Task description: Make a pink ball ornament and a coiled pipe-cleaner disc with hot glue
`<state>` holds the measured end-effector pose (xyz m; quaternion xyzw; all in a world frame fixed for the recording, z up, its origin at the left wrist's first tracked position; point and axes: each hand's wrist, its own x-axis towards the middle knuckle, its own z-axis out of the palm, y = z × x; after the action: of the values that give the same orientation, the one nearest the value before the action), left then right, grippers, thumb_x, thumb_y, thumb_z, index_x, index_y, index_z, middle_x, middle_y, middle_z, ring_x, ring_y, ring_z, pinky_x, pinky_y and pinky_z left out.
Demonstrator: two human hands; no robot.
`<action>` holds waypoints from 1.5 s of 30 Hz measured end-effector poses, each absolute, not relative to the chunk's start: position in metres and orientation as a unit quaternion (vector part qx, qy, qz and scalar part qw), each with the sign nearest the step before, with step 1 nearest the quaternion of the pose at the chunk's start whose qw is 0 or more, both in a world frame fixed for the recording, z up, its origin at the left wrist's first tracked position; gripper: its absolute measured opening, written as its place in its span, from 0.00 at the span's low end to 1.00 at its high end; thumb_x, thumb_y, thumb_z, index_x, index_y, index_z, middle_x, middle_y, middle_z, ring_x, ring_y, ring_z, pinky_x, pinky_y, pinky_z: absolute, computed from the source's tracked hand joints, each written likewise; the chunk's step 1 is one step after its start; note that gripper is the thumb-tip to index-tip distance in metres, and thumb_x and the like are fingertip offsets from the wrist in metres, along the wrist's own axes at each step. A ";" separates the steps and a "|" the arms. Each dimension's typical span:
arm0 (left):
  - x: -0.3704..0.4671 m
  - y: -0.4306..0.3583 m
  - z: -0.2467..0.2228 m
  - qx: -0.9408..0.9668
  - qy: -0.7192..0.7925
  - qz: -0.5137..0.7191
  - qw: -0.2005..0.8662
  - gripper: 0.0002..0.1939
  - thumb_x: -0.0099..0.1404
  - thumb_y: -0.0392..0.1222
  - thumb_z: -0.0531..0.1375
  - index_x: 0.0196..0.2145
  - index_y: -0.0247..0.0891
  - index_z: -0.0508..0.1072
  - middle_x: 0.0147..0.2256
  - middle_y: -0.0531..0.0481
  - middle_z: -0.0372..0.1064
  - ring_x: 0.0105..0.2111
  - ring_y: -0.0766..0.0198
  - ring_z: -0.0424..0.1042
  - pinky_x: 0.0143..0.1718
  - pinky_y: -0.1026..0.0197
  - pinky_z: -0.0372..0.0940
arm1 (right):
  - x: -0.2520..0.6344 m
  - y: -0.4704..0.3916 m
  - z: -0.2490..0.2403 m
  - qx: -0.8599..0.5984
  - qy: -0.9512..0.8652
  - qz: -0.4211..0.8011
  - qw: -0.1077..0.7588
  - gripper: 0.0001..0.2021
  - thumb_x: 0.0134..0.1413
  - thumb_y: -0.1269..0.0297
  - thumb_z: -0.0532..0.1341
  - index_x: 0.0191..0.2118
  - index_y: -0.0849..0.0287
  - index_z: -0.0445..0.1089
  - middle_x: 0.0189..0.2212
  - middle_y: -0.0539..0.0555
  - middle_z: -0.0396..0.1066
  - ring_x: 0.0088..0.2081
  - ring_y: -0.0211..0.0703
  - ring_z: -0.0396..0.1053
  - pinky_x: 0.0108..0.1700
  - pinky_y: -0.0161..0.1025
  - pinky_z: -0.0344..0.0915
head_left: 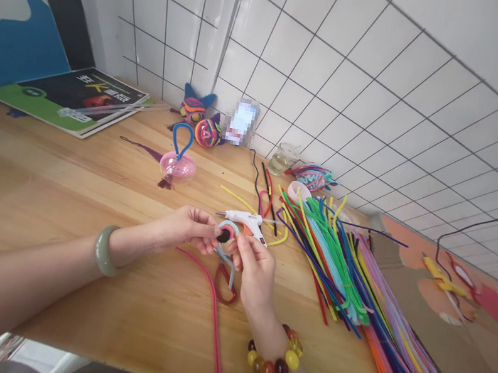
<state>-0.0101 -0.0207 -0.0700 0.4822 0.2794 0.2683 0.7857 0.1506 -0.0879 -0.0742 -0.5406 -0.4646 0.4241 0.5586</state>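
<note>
Between my two hands is a small coil of pipe cleaner [233,228], black in the middle with pink and light blue around it. My left hand [189,227] pinches its left side between thumb and fingers. On the opposite edge, my right hand [257,267] has its thumb and fingertips closed on the light blue strand. A loose light blue end [232,266] hangs below. Just behind the coil lies a white glue gun [244,217]. Under my hands are a red loop like a scissors handle [225,301] and a long pinkish-red strand [215,308].
Bundled colourful pipe cleaners [337,258] lie to the right, beside cardboard [428,312] and a yellow glue gun [439,274]. Behind are a pink clear ball with a blue loop [178,165], two wrapped ornaments [209,133], a phone [241,121] and a glass jar [282,159]. A book [77,97] lies left.
</note>
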 end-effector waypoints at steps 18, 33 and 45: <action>-0.005 -0.024 -0.071 0.512 0.263 0.283 0.767 0.11 0.52 0.42 0.63 0.33 0.33 0.73 0.29 0.47 0.74 0.29 0.65 0.71 0.30 0.64 0.66 | 0.147 -0.087 -0.071 -0.555 -0.521 0.385 0.521 0.07 0.47 0.63 0.60 0.29 0.61 0.72 0.25 0.53 0.74 0.27 0.40 0.70 0.31 0.36 0.66; -0.014 -0.011 -0.069 0.452 0.331 0.355 0.749 0.08 0.50 0.42 0.65 0.25 0.34 0.74 0.20 0.52 0.66 0.19 0.73 0.62 0.21 0.70 0.57 | 0.208 -0.063 -0.073 -0.681 -0.569 0.108 0.448 0.13 0.51 0.58 0.55 0.35 0.60 0.71 0.32 0.56 0.73 0.31 0.43 0.69 0.34 0.38 0.63; -0.025 0.004 -0.064 0.376 0.331 0.480 0.720 0.08 0.51 0.40 0.64 0.29 0.33 0.74 0.27 0.52 0.65 0.19 0.77 0.58 0.17 0.73 0.52 | 0.220 -0.046 -0.087 -0.690 -0.605 0.223 0.329 0.17 0.47 0.51 0.55 0.21 0.60 0.68 0.14 0.49 0.64 0.19 0.39 0.61 0.21 0.33 0.50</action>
<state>-0.0248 0.0042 -0.0641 0.3761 0.3307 0.4797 0.7205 0.2204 -0.0458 -0.0867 -0.6897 -0.6053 0.2228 0.3291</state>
